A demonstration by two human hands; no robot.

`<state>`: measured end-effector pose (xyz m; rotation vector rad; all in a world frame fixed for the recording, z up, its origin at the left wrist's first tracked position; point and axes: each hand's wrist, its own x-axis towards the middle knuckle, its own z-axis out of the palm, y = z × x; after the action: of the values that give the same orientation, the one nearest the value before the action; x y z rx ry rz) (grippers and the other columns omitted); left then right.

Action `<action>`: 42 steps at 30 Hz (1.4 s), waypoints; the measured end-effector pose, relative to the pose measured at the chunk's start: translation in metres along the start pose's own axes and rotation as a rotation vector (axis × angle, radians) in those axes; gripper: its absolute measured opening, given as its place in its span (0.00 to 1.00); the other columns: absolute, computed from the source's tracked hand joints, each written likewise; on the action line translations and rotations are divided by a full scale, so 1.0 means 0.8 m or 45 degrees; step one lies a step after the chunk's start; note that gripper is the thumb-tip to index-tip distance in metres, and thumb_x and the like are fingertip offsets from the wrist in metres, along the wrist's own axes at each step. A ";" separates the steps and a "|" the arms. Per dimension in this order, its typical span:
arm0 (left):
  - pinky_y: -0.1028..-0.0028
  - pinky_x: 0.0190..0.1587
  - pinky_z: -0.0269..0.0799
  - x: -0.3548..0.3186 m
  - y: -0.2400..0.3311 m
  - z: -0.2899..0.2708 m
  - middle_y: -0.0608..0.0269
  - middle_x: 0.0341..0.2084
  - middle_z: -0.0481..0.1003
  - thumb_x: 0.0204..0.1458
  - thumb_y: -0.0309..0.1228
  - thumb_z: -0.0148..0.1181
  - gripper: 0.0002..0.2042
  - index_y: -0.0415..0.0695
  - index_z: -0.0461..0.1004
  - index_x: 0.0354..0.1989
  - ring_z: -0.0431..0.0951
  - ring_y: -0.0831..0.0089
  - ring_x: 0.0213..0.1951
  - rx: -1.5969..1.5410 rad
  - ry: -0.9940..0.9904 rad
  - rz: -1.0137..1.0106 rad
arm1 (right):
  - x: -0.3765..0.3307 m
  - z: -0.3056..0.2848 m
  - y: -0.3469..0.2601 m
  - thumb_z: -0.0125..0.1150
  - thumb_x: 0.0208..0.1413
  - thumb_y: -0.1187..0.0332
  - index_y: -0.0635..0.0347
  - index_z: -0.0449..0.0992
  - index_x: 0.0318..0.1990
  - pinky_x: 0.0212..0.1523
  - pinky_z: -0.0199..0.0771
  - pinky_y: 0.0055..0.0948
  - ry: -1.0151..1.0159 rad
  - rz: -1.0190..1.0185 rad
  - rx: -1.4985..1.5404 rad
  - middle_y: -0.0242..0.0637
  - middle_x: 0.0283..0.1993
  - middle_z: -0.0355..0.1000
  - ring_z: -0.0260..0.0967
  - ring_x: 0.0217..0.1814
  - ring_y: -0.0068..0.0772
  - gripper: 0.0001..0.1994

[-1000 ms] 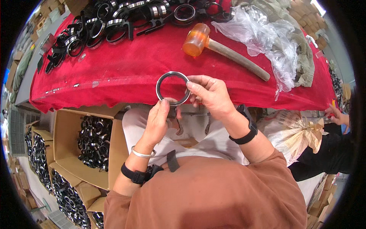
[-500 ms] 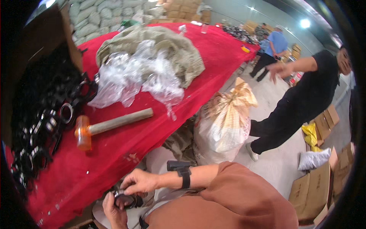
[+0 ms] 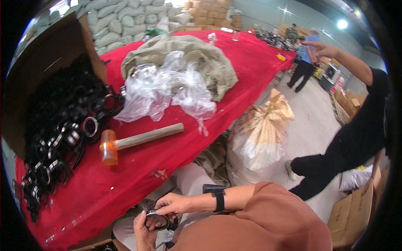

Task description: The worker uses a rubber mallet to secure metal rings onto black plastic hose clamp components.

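Note:
Over my lap, beside the table's near edge, I hold a round black ring with a shiny metal rim (image 3: pixel 166 226). My left hand (image 3: pixel 143 232) is closed around its left side. The fingers of my right hand (image 3: pixel 175 204) pinch its upper edge, with the wrist in a black band. On the red-covered table (image 3: pixel 138 167) lies a mallet (image 3: pixel 109 147) with an orange head and a wooden handle. A pile of black rings and metal-rimmed parts (image 3: pixel 63 138) spills from a tipped cardboard box (image 3: pixel 42 79) at the left.
Crumpled clear plastic bags (image 3: pixel 167 88) lie on a grey-green woven sack (image 3: pixel 222 69). A tied white-and-yellow sack (image 3: pixel 259 142) stands beside the table. At right a person in black (image 3: pixel 351 142) stretches out an arm; cardboard boxes (image 3: pixel 351 211) sit on the floor. Other people are farther back.
The view has shifted, so the table and my hands appear farther right. The person in black has moved right and raised the arm. Both my hands still hold the ring.

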<state>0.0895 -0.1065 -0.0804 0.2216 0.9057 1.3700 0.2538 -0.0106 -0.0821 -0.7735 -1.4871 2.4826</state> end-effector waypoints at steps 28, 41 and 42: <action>0.71 0.40 0.72 -0.036 -0.006 -0.042 0.58 0.34 0.73 0.57 0.27 0.46 0.12 0.35 0.65 0.47 0.75 0.71 0.33 0.456 -0.139 0.262 | 0.030 0.039 -0.023 0.49 0.59 0.63 0.65 0.68 0.39 0.33 0.70 0.30 0.104 -0.090 0.562 0.32 0.28 0.65 0.63 0.29 0.25 0.12; 0.77 0.34 0.69 -0.043 -0.006 -0.040 0.66 0.31 0.70 0.59 0.35 0.46 0.14 0.37 0.65 0.47 0.70 0.80 0.30 0.439 -0.163 0.273 | 0.040 0.033 -0.002 0.49 0.59 0.65 0.63 0.69 0.38 0.26 0.72 0.29 0.149 -0.050 0.441 0.33 0.27 0.68 0.63 0.24 0.24 0.10; 0.77 0.34 0.69 -0.043 -0.005 -0.042 0.66 0.31 0.70 0.59 0.36 0.46 0.15 0.37 0.64 0.47 0.70 0.80 0.29 0.443 -0.188 0.353 | 0.042 0.037 -0.003 0.49 0.58 0.65 0.63 0.69 0.38 0.26 0.72 0.28 0.143 -0.077 0.411 0.34 0.27 0.68 0.64 0.24 0.24 0.10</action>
<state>0.0726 -0.1507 -0.0903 0.7279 1.0116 1.4197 0.2101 -0.0200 -0.0810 -0.7777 -1.0209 2.4977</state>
